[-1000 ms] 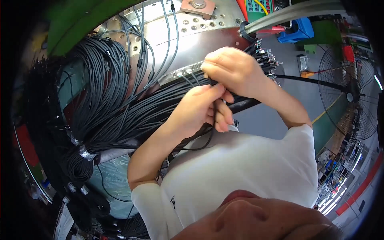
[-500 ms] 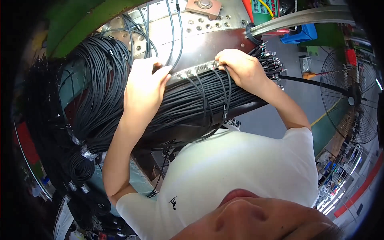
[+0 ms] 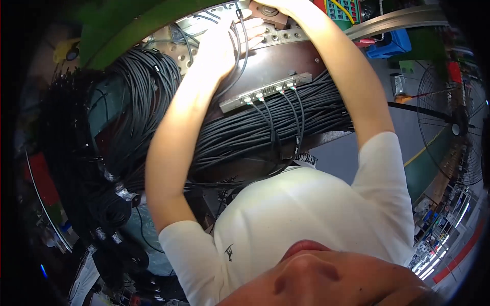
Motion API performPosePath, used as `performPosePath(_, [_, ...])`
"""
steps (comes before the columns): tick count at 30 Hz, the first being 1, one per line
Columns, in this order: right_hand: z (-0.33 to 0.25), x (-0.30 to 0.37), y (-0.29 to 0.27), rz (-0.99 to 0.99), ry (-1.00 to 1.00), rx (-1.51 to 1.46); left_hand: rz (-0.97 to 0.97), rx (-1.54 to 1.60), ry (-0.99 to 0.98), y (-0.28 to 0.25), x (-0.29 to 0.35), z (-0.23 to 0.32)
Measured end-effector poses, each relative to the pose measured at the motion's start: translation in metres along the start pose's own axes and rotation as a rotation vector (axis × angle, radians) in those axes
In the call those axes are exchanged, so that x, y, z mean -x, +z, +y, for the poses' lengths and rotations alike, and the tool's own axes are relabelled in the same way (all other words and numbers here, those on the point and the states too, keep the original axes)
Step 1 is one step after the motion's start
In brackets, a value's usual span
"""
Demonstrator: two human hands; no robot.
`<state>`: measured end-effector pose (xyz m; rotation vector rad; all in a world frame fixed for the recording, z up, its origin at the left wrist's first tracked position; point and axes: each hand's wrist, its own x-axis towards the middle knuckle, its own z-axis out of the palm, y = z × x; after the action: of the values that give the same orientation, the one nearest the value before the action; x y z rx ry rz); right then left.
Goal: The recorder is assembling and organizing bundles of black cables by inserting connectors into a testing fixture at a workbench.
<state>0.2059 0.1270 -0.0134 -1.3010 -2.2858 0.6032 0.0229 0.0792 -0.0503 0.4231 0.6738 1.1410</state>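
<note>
My left hand point(image 3: 219, 48) reaches over the perforated metal plate at the top, its fingers stretched out to the right. Thin black cables point(image 3: 244, 56) hang down across those fingers; whether they are gripped I cannot tell. Only the edge of my right hand point(image 3: 280, 4) shows at the upper border, beside a bolted metal block point(image 3: 270, 15); its fingers are hidden. Nearer to me, a metal strip fixture point(image 3: 270, 91) lies on a dark brown surface, with several black cables plugged into its near side. Neither hand touches it.
A thick bundle of black cables point(image 3: 245, 133) runs below the fixture. More cables point(image 3: 143, 81) curve down at the left. On the right are a curved metal rail point(image 3: 398, 21), a blue object point(image 3: 390, 45) and a fan point(image 3: 454, 122).
Both hands have left the metal strip fixture and moved up and away from me, the left to the hanging cables, the right past the bolted block. The fixture now shows uncovered.
</note>
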Motion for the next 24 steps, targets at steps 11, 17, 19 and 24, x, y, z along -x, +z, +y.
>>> performPosePath(11, [-0.016,-0.02,0.048,0.139,-0.395,0.094,0.101,0.128,-0.198,0.036,0.09,0.006])
performPosePath(17, [0.004,0.018,0.014,-0.193,-0.36,0.085,-0.044,0.288,-0.015,0.009,0.189,0.055])
performPosePath(19, [0.001,0.027,0.015,-0.261,-0.313,0.101,0.149,0.054,0.419,-0.035,0.212,0.107])
performPosePath(24, [-0.019,0.044,0.022,0.276,-0.612,0.325,0.941,-0.817,0.35,-0.092,0.248,0.161])
